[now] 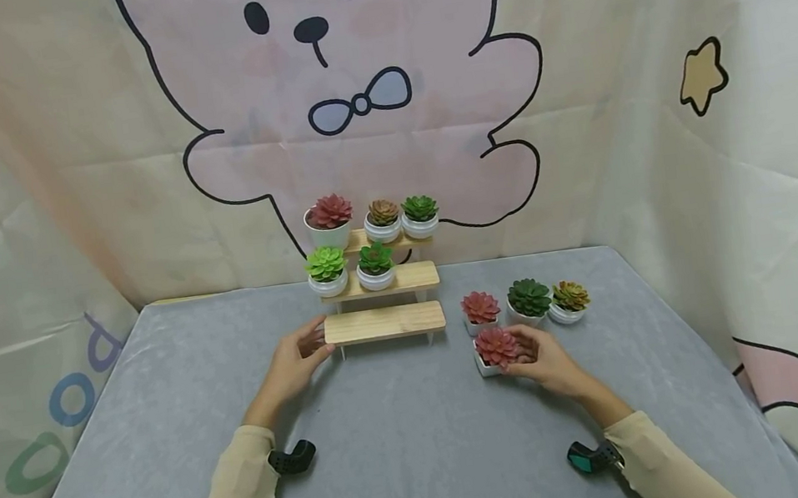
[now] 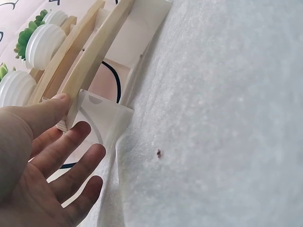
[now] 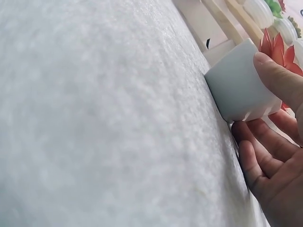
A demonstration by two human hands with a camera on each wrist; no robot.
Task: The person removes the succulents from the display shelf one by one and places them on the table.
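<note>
A tiered wooden display stand [image 1: 384, 323] with clear supports stands at the back middle of the cloth. My left hand [image 1: 296, 362] is at the left end of its lowest board; in the left wrist view the thumb [image 2: 52, 109] lies on the board's end, the index finger behind it, the other fingers loosely bent. My right hand [image 1: 546, 362] grips a red succulent in a square white pot [image 1: 489, 359]. In the right wrist view, the thumb is on the upper side of that white pot [image 3: 241, 85] and the fingers on its other side. The pot sits on or just over the cloth.
On the top tier are a red succulent [image 1: 329, 216], a brownish one [image 1: 383, 219] and a green one [image 1: 420, 214]. The middle tier holds two green succulents [image 1: 327, 271]. Another red [image 1: 481, 312], a dark green [image 1: 528, 303] and a yellowish succulent [image 1: 569, 301] stand right of the stand.
</note>
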